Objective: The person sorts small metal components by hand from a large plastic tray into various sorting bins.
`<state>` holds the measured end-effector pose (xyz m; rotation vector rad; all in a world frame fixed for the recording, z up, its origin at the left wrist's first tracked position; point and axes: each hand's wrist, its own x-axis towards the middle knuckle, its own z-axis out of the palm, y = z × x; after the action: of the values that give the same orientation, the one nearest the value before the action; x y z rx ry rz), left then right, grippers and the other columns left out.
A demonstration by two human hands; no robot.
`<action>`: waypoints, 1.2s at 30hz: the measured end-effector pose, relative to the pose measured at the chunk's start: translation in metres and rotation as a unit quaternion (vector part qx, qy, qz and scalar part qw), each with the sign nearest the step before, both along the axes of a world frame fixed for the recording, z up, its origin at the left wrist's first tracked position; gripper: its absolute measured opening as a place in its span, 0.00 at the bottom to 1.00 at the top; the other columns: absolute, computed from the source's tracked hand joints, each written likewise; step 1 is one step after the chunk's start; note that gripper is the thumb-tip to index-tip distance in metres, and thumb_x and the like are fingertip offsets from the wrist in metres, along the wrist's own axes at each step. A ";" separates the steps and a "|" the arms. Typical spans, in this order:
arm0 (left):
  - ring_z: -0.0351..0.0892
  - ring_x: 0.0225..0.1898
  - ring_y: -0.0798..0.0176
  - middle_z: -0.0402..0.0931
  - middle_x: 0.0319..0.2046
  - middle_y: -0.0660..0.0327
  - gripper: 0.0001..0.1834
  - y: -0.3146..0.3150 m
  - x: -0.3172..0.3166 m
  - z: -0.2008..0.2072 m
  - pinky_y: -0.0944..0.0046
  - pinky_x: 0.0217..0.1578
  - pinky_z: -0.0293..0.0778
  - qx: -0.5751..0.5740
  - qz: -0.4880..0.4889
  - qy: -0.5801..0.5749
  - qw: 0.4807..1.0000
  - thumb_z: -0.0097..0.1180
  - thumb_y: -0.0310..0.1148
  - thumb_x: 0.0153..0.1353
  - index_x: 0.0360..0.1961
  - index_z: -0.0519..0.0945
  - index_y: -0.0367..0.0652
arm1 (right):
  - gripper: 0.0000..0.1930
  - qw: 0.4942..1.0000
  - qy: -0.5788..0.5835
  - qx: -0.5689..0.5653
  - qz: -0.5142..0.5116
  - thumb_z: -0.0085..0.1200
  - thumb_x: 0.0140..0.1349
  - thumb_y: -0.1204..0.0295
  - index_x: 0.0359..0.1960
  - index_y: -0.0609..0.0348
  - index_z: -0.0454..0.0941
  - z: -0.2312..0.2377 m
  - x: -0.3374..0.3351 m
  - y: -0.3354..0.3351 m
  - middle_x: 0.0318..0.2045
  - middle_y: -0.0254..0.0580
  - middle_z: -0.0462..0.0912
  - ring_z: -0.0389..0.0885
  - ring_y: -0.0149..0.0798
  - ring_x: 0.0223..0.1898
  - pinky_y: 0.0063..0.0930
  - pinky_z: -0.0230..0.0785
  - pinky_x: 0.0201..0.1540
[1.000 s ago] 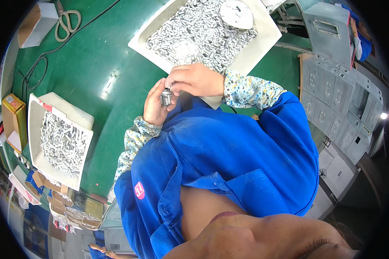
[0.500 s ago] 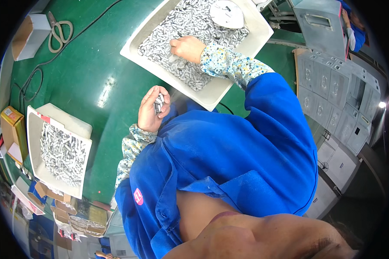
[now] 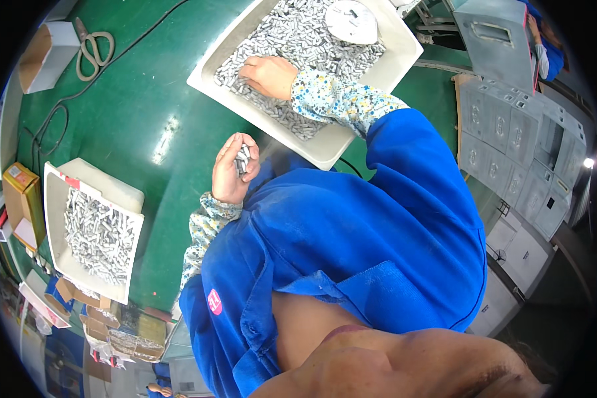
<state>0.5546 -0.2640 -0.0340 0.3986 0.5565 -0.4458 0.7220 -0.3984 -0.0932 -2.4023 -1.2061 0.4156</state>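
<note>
A pale shallow tray (image 3: pixel 325 151) stands at the far middle of the green bench, heaped with small silvery metal cylinders (image 3: pixel 292 36). Over the left part of this heap lies my right hand (image 3: pixel 272 76), palm down, fingers reaching left; their tips partly sink among the pieces. I see nothing gripped in it. My left hand (image 3: pixel 231 171) is raised between the tray and my body, palm turned inward, with its fingers curled round a handful of the metal cylinders (image 3: pixel 243 158). A white round disc (image 3: pixel 351 22) rests on the heap at the tray's far right.
At the left stands a second white tray (image 3: pixel 56 232) of similar cylinders. Scissors (image 3: pixel 94 56), a black cable (image 3: pixel 63 106) and an open carton (image 3: pixel 50 56) lie at the far left. Grey metal cases (image 3: pixel 511 132) are stacked at the right, a co-worker's blue sleeve (image 3: pixel 552 58) beyond.
My right hand has moved left and slightly nearer across the heap, and its fingers have straightened from a more bunched pose. My left hand keeps its handful in place.
</note>
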 end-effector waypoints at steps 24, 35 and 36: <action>0.60 0.15 0.74 0.68 0.19 0.62 0.15 -0.002 -0.007 -0.004 0.77 0.09 0.52 -0.041 -0.032 -0.023 0.998 0.38 0.40 0.64 0.26 0.69 0.42 | 0.07 0.997 0.018 0.070 0.001 0.50 0.51 0.71 0.32 0.51 0.75 0.075 -0.012 -0.011 0.29 0.36 0.75 0.76 0.44 0.29 0.34 0.69 0.30; 0.59 0.14 0.75 0.67 0.19 0.63 0.15 0.001 -0.009 0.009 0.78 0.10 0.51 0.056 -0.005 -0.063 0.996 0.38 0.40 0.64 0.26 0.69 0.41 | 0.06 0.993 -0.064 -0.082 -0.057 0.51 0.50 0.70 0.31 0.51 0.75 0.006 0.029 -0.016 0.30 0.37 0.72 0.76 0.44 0.32 0.38 0.69 0.32; 0.58 0.14 0.75 0.66 0.19 0.64 0.15 0.001 -0.010 0.007 0.78 0.10 0.51 0.062 -0.007 -0.072 0.995 0.38 0.40 0.64 0.27 0.69 0.41 | 0.06 0.992 -0.059 -0.093 -0.056 0.51 0.50 0.71 0.31 0.51 0.75 0.006 0.030 -0.017 0.30 0.37 0.72 0.76 0.44 0.32 0.38 0.69 0.32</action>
<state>0.5447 -0.2627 -0.0266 0.5489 0.4417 -0.3936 0.7523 -0.4152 -0.0877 -2.6724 -1.1173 0.3704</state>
